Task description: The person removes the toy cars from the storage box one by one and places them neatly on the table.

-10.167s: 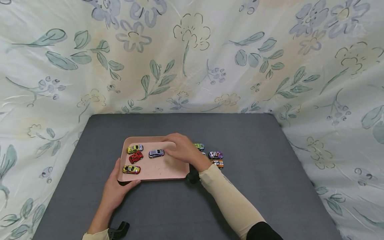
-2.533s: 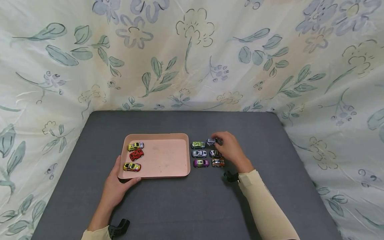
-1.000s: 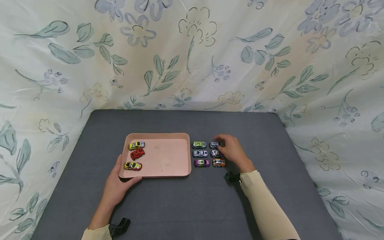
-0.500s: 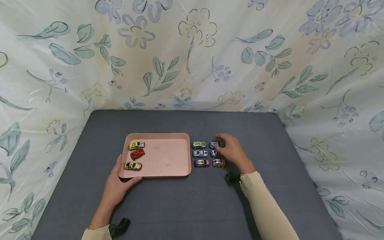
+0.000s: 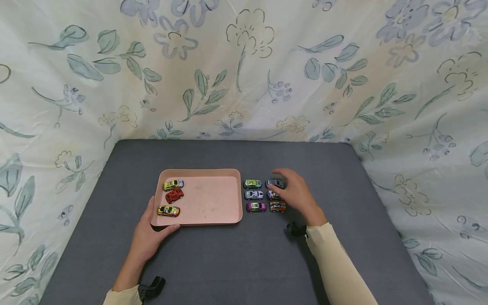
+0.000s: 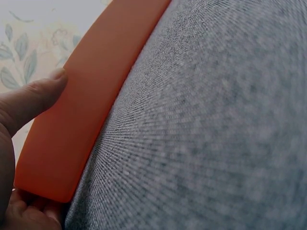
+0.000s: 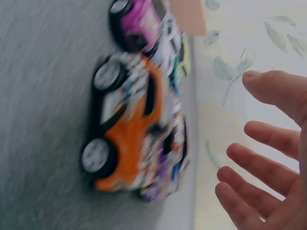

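In the head view my left hand (image 5: pixel 148 233) grips the near left corner of a pink tray (image 5: pixel 213 220). The left wrist view shows its thumb (image 6: pixel 45 93) against the tray wall and the other fingertips under the corner. Inside the tray are a yellow toy car with a blue end (image 5: pixel 173 184), a red one (image 5: pixel 174 195) and a yellow-and-black one (image 5: pixel 168 211). My right hand (image 5: pixel 296 192) hovers beside a dark silver toy car (image 5: pixel 275 184), fingers spread and holding nothing. It partly hides a purple patterned car (image 5: pixel 272 195) in front of that one.
Right of the tray, in two columns, stand a green car (image 5: pixel 252 184), a white one (image 5: pixel 253 195), a purple one (image 5: pixel 256 206) and an orange one (image 5: pixel 277 206). A grey cloth covers the table (image 5: pixel 228 262). A floral curtain (image 5: pixel 251 110) hangs behind it.
The silver car has gone from the tray to the back right of the car group. My right hand has let go of it and its fingers have spread. The left hand keeps its grip.
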A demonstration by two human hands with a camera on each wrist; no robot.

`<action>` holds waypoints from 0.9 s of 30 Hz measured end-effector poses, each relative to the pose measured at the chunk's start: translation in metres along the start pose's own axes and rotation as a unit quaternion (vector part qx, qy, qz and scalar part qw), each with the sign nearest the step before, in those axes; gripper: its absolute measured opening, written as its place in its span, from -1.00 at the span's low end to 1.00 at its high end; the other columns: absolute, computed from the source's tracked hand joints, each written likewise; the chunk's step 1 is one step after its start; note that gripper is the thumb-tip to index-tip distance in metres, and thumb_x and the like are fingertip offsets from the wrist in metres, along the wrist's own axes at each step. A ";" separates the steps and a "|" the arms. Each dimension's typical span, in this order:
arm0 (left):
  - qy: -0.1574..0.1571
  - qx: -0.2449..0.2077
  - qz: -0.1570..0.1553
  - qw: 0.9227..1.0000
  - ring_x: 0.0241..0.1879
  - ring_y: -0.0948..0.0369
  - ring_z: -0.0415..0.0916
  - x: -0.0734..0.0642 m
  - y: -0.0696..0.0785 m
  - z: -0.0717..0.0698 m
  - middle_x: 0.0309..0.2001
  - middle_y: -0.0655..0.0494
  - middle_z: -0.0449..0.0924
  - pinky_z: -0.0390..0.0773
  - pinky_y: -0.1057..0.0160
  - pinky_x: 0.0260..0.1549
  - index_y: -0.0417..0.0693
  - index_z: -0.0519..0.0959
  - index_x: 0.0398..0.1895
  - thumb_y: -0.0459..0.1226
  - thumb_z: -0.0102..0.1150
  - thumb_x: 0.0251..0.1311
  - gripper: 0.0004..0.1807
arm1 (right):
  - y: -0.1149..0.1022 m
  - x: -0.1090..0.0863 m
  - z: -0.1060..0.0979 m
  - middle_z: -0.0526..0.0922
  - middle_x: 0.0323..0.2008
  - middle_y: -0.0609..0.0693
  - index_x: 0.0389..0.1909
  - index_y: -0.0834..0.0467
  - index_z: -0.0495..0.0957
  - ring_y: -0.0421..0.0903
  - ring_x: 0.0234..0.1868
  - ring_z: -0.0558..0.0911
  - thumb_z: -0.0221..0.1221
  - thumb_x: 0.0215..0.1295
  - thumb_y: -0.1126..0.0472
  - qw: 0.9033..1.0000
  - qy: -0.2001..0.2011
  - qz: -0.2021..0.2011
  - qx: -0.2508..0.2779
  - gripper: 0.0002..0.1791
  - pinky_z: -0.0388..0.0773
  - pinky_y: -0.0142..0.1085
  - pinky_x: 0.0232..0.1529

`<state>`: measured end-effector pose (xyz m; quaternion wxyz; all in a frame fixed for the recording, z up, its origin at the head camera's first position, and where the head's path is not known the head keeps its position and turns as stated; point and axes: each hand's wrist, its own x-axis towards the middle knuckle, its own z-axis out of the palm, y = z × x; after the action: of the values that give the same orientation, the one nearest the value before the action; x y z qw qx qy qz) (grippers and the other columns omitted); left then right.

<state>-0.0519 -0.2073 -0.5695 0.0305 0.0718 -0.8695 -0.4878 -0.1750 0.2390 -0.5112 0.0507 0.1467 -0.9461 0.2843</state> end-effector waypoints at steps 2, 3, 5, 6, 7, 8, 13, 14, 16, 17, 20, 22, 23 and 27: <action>0.001 0.000 -0.001 1.000 0.52 -0.25 -0.04 0.000 0.000 0.000 0.58 -0.25 -0.02 0.05 -0.38 0.34 0.11 -0.24 0.68 0.01 0.61 -0.02 0.38 | -0.008 -0.001 -0.002 0.53 0.30 0.02 0.30 0.03 0.55 0.08 0.34 0.44 0.37 0.29 -0.13 1.000 0.008 -0.011 -0.001 -0.39 0.38 0.15 0.28; 0.001 -0.001 -0.001 1.000 0.53 -0.24 -0.04 0.001 -0.001 0.000 0.58 -0.24 -0.03 0.05 -0.38 0.35 0.11 -0.24 0.68 0.01 0.61 -0.02 0.38 | -0.012 -0.002 -0.002 0.53 0.29 0.03 0.30 0.04 0.55 0.09 0.35 0.44 0.37 0.29 -0.13 1.000 0.012 -0.018 0.000 -0.38 0.38 0.15 0.28; -0.001 -0.002 -0.001 1.000 0.53 -0.24 -0.06 0.001 -0.001 0.000 0.59 -0.24 -0.04 0.04 -0.38 0.35 0.10 -0.24 0.68 0.01 0.61 -0.02 0.38 | -0.019 -0.002 -0.002 0.54 0.28 0.03 0.29 0.05 0.55 0.08 0.34 0.44 0.39 0.28 -0.12 0.999 0.017 -0.031 0.001 -0.38 0.38 0.14 0.28; 0.000 -0.002 0.000 1.000 0.53 -0.24 -0.06 0.001 -0.001 0.000 0.59 -0.24 -0.04 0.03 -0.38 0.35 0.09 -0.24 0.68 0.01 0.61 -0.02 0.38 | -0.022 -0.002 -0.002 0.54 0.28 0.02 0.28 0.05 0.56 0.07 0.34 0.45 0.39 0.27 -0.11 0.999 0.020 -0.035 0.002 -0.38 0.39 0.13 0.28; -0.001 -0.002 0.001 1.000 0.53 -0.25 -0.07 0.001 -0.001 -0.001 0.59 -0.24 -0.05 0.03 -0.39 0.35 0.09 -0.24 0.67 0.01 0.61 -0.02 0.38 | -0.025 -0.002 -0.001 0.55 0.27 0.02 0.28 0.06 0.56 0.07 0.33 0.45 0.40 0.27 -0.10 0.999 0.022 -0.042 0.003 -0.39 0.39 0.13 0.28; -0.002 -0.001 0.001 1.000 0.53 -0.25 -0.07 0.000 0.000 -0.001 0.59 -0.25 -0.05 0.03 -0.39 0.35 0.09 -0.25 0.67 0.01 0.60 -0.01 0.38 | -0.028 -0.002 0.000 0.55 0.27 0.02 0.27 0.06 0.57 0.06 0.33 0.45 0.40 0.27 -0.08 0.999 0.024 -0.047 0.006 -0.40 0.39 0.12 0.28; -0.001 0.001 0.002 1.000 0.53 -0.26 -0.06 -0.001 0.000 0.000 0.59 -0.25 -0.04 0.04 -0.41 0.33 0.08 -0.25 0.67 0.01 0.59 0.00 0.37 | -0.042 0.000 0.007 0.55 0.25 -0.03 0.26 0.04 0.57 0.00 0.33 0.45 0.41 0.26 -0.05 0.998 0.025 -0.059 0.009 -0.42 0.40 0.06 0.29; -0.002 0.001 0.001 1.000 0.53 -0.26 -0.06 -0.002 0.000 0.000 0.59 -0.25 -0.04 0.04 -0.41 0.33 0.09 -0.25 0.67 0.02 0.59 0.00 0.38 | -0.044 0.001 0.008 0.56 0.25 -0.03 0.26 0.04 0.58 0.00 0.32 0.46 0.41 0.26 -0.05 0.998 0.024 -0.063 0.012 -0.43 0.40 0.06 0.29; -0.003 0.000 -0.001 1.000 0.52 -0.27 -0.06 -0.003 0.000 0.001 0.59 -0.25 -0.04 0.04 -0.41 0.33 0.09 -0.26 0.67 0.02 0.59 0.00 0.38 | -0.049 0.001 0.011 0.57 0.24 -0.03 0.25 0.05 0.58 -0.01 0.32 0.46 0.41 0.26 -0.03 0.997 0.020 -0.072 0.016 -0.44 0.40 0.05 0.29; -0.003 0.000 -0.002 1.000 0.52 -0.27 -0.06 -0.004 0.000 0.001 0.59 -0.26 -0.05 0.04 -0.41 0.33 0.09 -0.26 0.67 0.02 0.59 0.00 0.38 | -0.051 0.002 0.012 0.57 0.23 -0.04 0.24 0.05 0.59 -0.01 0.31 0.47 0.41 0.26 -0.03 0.997 0.019 -0.076 0.019 -0.45 0.41 0.04 0.29; -0.005 -0.002 -0.006 1.000 0.53 -0.26 -0.06 -0.005 0.001 0.001 0.59 -0.26 -0.05 0.04 -0.40 0.34 0.12 -0.28 0.67 0.03 0.60 -0.01 0.39 | -0.060 0.002 0.014 0.58 0.22 -0.03 0.24 0.06 0.59 0.00 0.30 0.47 0.41 0.27 -0.01 0.995 0.012 -0.091 0.034 -0.45 0.42 0.06 0.27; -0.002 -0.001 -0.006 1.000 0.53 -0.26 -0.06 -0.006 0.001 0.002 0.58 -0.26 -0.05 0.04 -0.39 0.34 0.12 -0.27 0.67 0.03 0.60 -0.02 0.40 | -0.067 0.002 0.016 0.58 0.23 -0.04 0.25 0.04 0.59 -0.01 0.31 0.47 0.41 0.28 -0.01 0.995 0.007 -0.097 0.037 -0.46 0.42 0.06 0.27; -0.001 0.000 -0.007 1.000 0.53 -0.26 -0.06 -0.006 0.000 0.002 0.58 -0.26 -0.04 0.05 -0.39 0.34 0.13 -0.27 0.67 0.03 0.60 -0.02 0.40 | -0.070 0.002 0.018 0.58 0.23 -0.03 0.25 0.04 0.59 0.00 0.31 0.47 0.41 0.28 0.00 0.994 0.006 -0.102 0.041 -0.46 0.42 0.06 0.27; 0.001 0.002 -0.006 1.000 0.53 -0.25 -0.06 -0.009 0.000 0.004 0.59 -0.25 -0.04 0.06 -0.38 0.34 0.14 -0.28 0.67 0.04 0.60 -0.02 0.40 | -0.082 0.004 0.025 0.58 0.22 -0.04 0.24 0.05 0.59 -0.02 0.31 0.46 0.41 0.28 0.04 0.992 0.001 -0.118 0.047 -0.48 0.42 0.02 0.27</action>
<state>-0.0436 -0.2028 -0.5714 0.0287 0.0772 -0.8699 -0.4863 -0.1541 0.1596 -0.4883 0.0777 0.2592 -0.9078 0.3204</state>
